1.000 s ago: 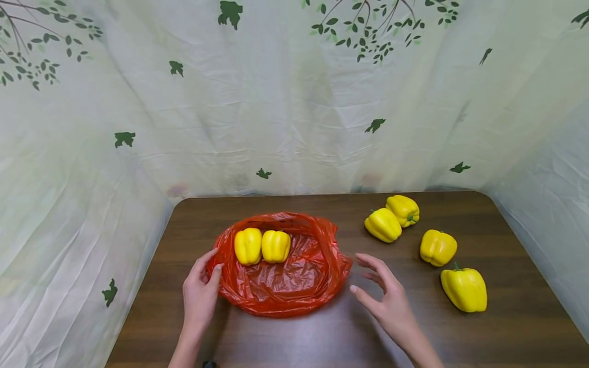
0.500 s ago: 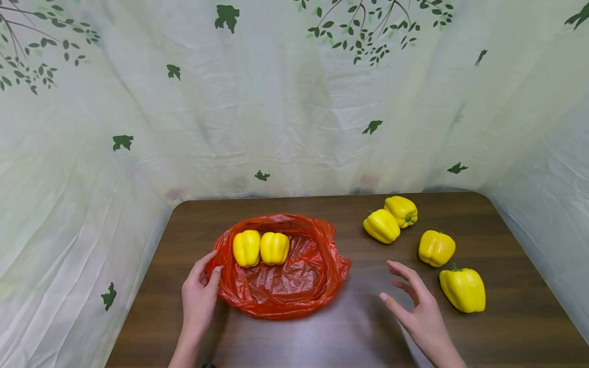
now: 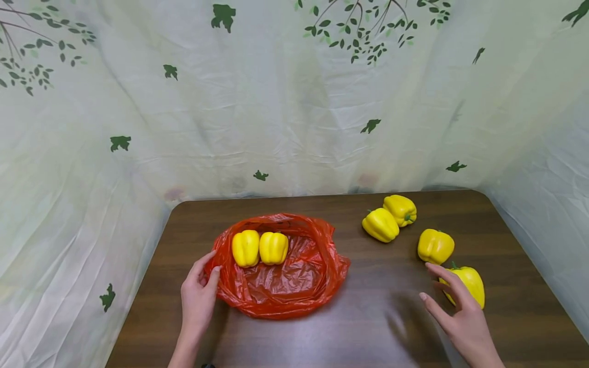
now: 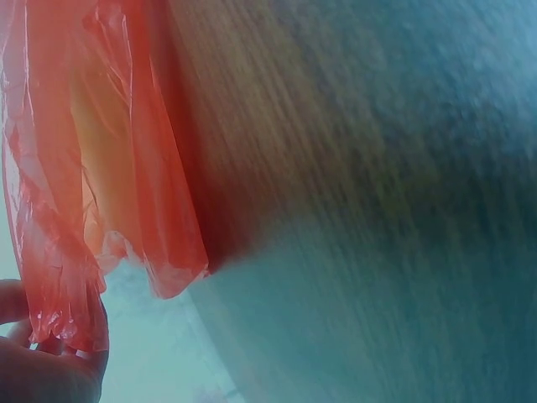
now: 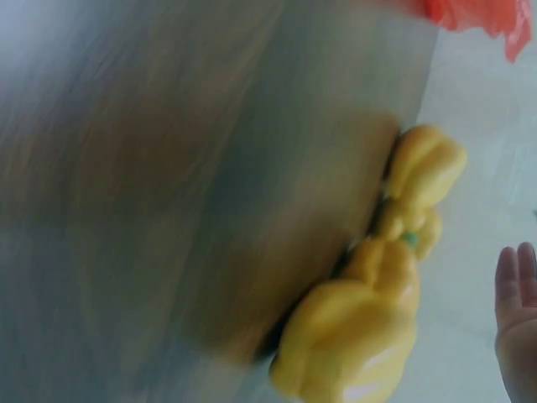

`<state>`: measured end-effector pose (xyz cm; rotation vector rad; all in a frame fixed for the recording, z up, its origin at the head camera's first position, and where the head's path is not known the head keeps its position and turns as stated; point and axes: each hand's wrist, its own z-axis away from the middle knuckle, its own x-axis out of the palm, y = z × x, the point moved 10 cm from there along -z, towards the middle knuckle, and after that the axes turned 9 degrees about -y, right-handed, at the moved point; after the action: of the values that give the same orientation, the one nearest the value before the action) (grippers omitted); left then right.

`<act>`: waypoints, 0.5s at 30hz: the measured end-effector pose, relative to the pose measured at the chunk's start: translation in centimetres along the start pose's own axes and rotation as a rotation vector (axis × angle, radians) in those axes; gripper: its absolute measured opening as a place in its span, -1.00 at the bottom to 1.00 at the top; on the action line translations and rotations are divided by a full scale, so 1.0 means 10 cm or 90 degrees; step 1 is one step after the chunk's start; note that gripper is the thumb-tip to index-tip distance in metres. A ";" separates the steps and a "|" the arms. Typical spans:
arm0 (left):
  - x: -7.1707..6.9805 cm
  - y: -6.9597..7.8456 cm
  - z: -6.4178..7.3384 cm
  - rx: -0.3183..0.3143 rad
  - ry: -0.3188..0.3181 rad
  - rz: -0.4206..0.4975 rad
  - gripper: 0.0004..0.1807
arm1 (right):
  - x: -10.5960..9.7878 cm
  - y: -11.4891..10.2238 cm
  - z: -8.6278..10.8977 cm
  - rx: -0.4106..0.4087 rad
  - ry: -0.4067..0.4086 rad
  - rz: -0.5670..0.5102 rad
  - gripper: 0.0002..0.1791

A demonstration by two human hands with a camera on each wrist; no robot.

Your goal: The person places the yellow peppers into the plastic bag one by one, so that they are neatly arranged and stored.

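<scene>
A red plastic bag (image 3: 294, 301) lies spread wide on the table, with two yellow bell peppers (image 3: 246, 249) side by side inside it. My left hand (image 3: 199, 294) pinches the bag's left rim between thumb and fingers; the left wrist view shows the thin film (image 4: 67, 277) between them. On the right, my right hand (image 3: 462, 319) hovers with fingers spread, holding nothing. It partly covers the nearest yellow bell pepper (image 3: 473, 286) in the head view. Another bell pepper (image 3: 435, 246) lies just beyond its fingertips.
Two more yellow bell peppers (image 3: 380, 225) touch each other near the table's back edge. The brown wooden table (image 3: 359, 332) has rounded far corners. A pale curtain (image 3: 294, 102) with printed leaves hangs behind and at both sides.
My right hand has moved rightward from beside the bag to the nearest bell pepper on the right. My left hand stays at the bag's rim.
</scene>
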<state>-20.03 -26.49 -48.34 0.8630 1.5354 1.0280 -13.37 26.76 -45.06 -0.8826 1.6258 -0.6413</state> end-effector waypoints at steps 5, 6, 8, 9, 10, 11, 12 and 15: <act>0.00 -0.03 0.01 -0.005 0.002 -0.005 -0.56 | -0.19 0.08 0.05 -0.023 0.016 0.033 -0.18; 0.00 -0.03 0.01 -0.005 0.002 -0.004 -0.56 | -0.23 0.10 0.06 -0.025 0.019 0.039 -0.18; 0.00 -0.04 0.01 -0.006 0.002 -0.003 -0.57 | -0.30 0.14 0.07 -0.033 0.026 0.043 -0.19; 0.00 -0.04 0.01 -0.006 0.002 -0.003 -0.57 | -0.33 0.17 0.08 -0.030 0.028 0.048 -0.19; 0.00 -0.04 0.01 -0.005 0.002 -0.003 -0.57 | -0.36 0.20 0.09 -0.027 0.029 0.053 -0.19; 0.00 -0.04 0.01 -0.004 0.002 -0.004 -0.57 | -0.38 0.24 0.09 -0.022 0.028 0.059 -0.18; 0.00 -0.03 0.00 -0.003 0.001 -0.006 -0.57 | -0.41 0.28 0.10 -0.014 0.025 0.067 -0.18; 0.00 -0.02 0.00 -0.001 0.000 -0.012 -0.57 | -0.46 0.38 0.11 0.010 0.010 0.089 -0.18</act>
<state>-20.07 -26.52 -48.50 0.8449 1.5404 1.0155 -12.67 32.74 -45.76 -0.7462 1.6778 -0.5642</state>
